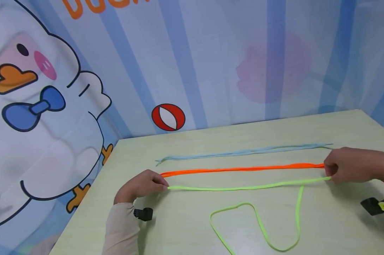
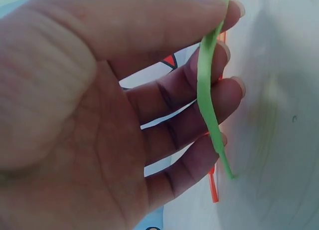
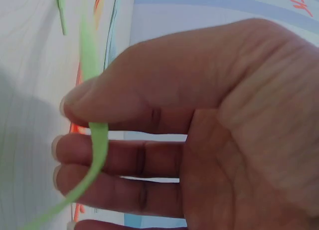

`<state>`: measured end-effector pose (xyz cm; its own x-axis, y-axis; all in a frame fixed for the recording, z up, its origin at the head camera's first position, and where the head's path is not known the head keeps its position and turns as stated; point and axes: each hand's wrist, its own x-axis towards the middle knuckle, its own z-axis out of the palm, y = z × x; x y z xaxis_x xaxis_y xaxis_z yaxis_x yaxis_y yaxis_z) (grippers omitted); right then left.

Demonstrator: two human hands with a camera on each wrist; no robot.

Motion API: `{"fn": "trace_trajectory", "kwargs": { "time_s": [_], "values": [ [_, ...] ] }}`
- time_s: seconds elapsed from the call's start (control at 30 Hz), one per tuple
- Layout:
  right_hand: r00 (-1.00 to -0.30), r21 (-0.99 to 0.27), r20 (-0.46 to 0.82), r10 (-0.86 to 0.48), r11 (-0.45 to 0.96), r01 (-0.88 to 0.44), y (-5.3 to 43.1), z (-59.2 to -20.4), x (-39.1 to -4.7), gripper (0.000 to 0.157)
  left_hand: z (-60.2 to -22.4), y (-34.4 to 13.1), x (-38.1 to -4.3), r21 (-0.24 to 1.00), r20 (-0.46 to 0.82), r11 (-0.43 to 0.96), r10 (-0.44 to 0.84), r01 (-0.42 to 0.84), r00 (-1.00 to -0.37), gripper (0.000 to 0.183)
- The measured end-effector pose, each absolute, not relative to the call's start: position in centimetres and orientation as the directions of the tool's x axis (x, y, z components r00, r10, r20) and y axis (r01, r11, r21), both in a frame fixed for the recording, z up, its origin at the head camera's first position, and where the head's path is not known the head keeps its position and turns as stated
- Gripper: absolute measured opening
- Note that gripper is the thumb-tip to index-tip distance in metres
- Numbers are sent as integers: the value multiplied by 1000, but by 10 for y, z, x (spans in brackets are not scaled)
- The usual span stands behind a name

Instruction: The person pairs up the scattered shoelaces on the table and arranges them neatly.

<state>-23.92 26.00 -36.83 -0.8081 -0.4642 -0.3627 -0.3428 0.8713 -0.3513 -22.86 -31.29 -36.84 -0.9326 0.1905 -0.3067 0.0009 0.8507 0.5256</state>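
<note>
A lime-green shoelace (image 1: 223,189) stretches nearly straight between both hands, close above the table. My left hand (image 1: 145,184) pinches it between thumb and index finger near one end; in the left wrist view the short tail of the green shoelace (image 2: 205,80) hangs across the other fingers. At the right, my right hand (image 1: 351,164) pinches the green shoelace (image 3: 99,142) between thumb and forefinger. Its remaining length lies in a loose curve nearer the front. Just behind runs an orange shoelace (image 1: 230,170), laid in doubled strands, its ends partly hidden by the hands.
Farther back, a light-blue shoelace (image 1: 246,152) lies lengthwise, parallel to the orange one. All rest on a pale wooden table (image 1: 179,223). A printed cloth backdrop (image 1: 223,63) with a cartoon duck stands behind the table and on its left.
</note>
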Motion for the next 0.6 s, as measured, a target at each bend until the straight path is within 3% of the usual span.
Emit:
{"fn": "trace_trajectory", "kwargs": {
  "time_s": [0.37,0.6],
  "values": [
    [-810,-338,-361,-461,875,-348,256,-365,-237,8,-371,-307,-231,527,-309,849,174,-16,-935,15],
    [-841,-304,-282,-462,874,-378,245,-364,-235,11,-371,-298,-233,560,-221,828,166,14,-961,13]
  ]
}}
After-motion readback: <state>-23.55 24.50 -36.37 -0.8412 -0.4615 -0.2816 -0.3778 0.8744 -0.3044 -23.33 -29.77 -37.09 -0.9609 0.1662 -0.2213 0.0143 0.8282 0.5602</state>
